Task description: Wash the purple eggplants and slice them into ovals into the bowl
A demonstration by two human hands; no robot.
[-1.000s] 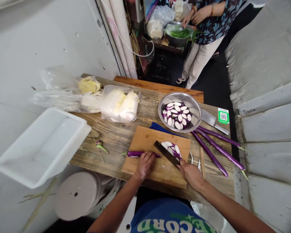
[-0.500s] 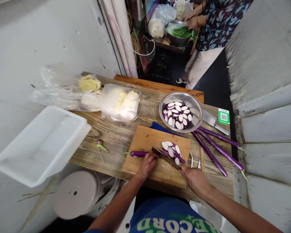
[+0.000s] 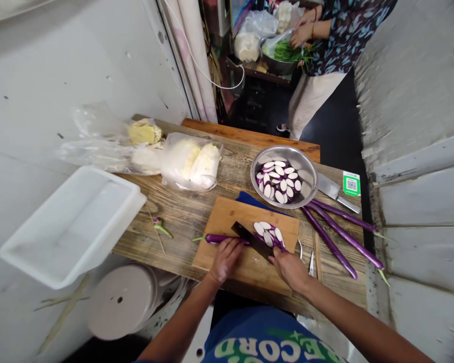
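On the wooden cutting board (image 3: 245, 267) lies a long purple eggplant (image 3: 215, 238), its green stem pointing left. My left hand (image 3: 227, 257) is closed over the eggplant's right part, fingers curled on it. Gripped by its handle in my right hand (image 3: 290, 268) is a dark-bladed cleaver (image 3: 250, 241); the blade crosses the board just right of my left fingers. Oval eggplant slices (image 3: 268, 233), white with purple rims, lie in a small pile on the blade's far side. The cleaver's handle is hidden inside my hand.
A steel bowl (image 3: 312, 174) of slices stands behind the board. Beside it lie a second cleaver (image 3: 331, 187) and whole eggplants (image 3: 331, 243). Bagged cabbage (image 3: 191, 161) and a white tub (image 3: 71, 227) are at left. Another person (image 3: 325, 50) handles greens at the back.
The cleaver blade and my right hand have shifted slightly left and are turned a little. My left hand still rests on the eggplant. At the back, the other person's hands have moved over the greens.
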